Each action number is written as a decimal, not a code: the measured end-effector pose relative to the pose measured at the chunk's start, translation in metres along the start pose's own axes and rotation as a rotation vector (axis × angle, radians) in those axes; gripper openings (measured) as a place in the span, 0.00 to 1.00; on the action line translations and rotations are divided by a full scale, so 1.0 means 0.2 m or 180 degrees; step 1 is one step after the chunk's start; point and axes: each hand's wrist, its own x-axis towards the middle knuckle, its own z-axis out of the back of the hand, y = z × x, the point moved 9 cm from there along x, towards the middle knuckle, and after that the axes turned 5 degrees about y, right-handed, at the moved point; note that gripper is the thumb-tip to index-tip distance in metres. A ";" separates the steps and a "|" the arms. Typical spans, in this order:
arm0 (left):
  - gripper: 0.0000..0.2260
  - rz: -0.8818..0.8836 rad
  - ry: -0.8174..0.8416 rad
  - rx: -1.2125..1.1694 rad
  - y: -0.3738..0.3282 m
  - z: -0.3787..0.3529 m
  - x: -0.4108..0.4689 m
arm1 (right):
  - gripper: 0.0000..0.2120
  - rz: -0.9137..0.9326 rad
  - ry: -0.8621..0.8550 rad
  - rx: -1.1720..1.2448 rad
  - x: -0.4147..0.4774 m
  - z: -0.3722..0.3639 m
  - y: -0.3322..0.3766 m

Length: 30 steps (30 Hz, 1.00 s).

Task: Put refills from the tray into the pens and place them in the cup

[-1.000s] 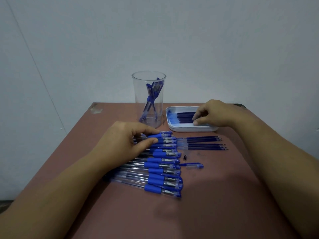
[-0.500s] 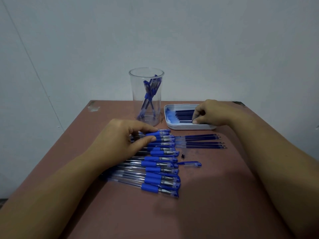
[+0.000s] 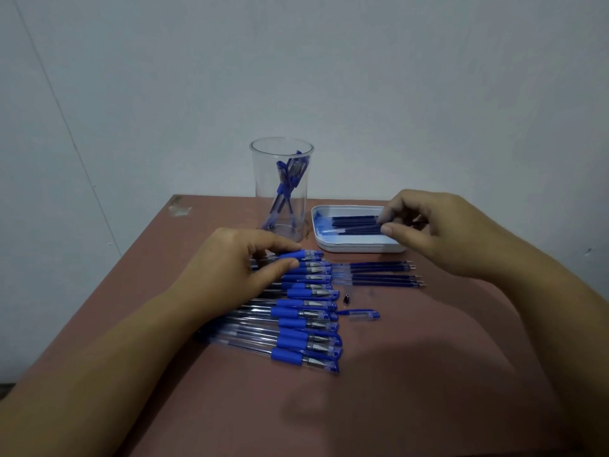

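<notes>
One pen [image 3: 304, 255] sits pinched in left hand [image 3: 227, 268]; right hand [image 3: 438, 232] pinches one refill [image 3: 356, 229], tray [image 3: 359, 249] just beneath.

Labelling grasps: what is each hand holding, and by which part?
Left hand pinches the farthest pen by its blue grip. Right hand pinches a refill in the tray at its right end.

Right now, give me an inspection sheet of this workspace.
Surface: reddish-brown table, scuffed at its far left corner.
Job's things: clear cup holding a few pens; white tray with refills; row of pens lying side by side; several loose refills beside it.
Clutter: loose blue cap; small dark tip.
Hands: left hand pinches the farthest pen; right hand pinches a refill over the tray.
Cables: nothing seen.
Surroundings: plain grey wall.
</notes>
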 end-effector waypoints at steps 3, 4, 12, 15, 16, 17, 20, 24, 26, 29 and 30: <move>0.12 0.0047 -0.0052 -0.0028 0.00 0.00 -0.01 | 0.02 0.0138 -0.0293 0.0373 -0.08 -0.06 0.02; 0.11 0.0069 -0.0061 -0.0020 0.01 0.00 -0.01 | 0.06 0.0169 -0.0384 0.0575 -0.10 -0.08 0.02; 0.11 0.0115 -0.0076 -0.0037 0.01 0.00 -0.01 | 0.11 0.0201 -0.0490 0.1079 -0.10 -0.17 -0.02; 0.11 0.0116 -0.0074 -0.0081 0.01 -0.01 -0.01 | 0.11 0.0212 -0.0464 0.1062 -0.10 -0.18 -0.01; 0.10 0.0125 -0.0078 -0.0091 0.01 -0.01 -0.01 | 0.11 0.0216 -0.0447 0.1045 -0.10 -0.18 -0.01; 0.10 0.0136 -0.0087 -0.0103 0.02 -0.01 -0.01 | 0.11 0.0223 -0.0431 0.1037 -0.10 -0.19 -0.01; 0.10 0.0176 -0.0106 -0.0129 0.03 -0.01 -0.01 | 0.12 0.0253 -0.0396 0.0971 -0.10 -0.20 0.00; 0.11 0.0189 -0.0123 -0.0142 0.03 0.00 -0.01 | 0.12 0.0294 -0.0309 0.1052 -0.10 -0.22 0.01; 0.11 0.0206 -0.0108 -0.0134 0.03 0.00 -0.01 | 0.11 0.0314 -0.0259 0.1068 -0.10 -0.23 0.01; 0.10 0.0221 -0.0078 -0.0097 0.04 0.00 -0.02 | 0.10 0.0345 -0.0273 0.1007 -0.11 -0.23 0.02; 0.10 0.0220 -0.0061 -0.0092 0.04 0.00 -0.02 | 0.11 0.0353 -0.0298 0.0976 -0.11 -0.22 0.02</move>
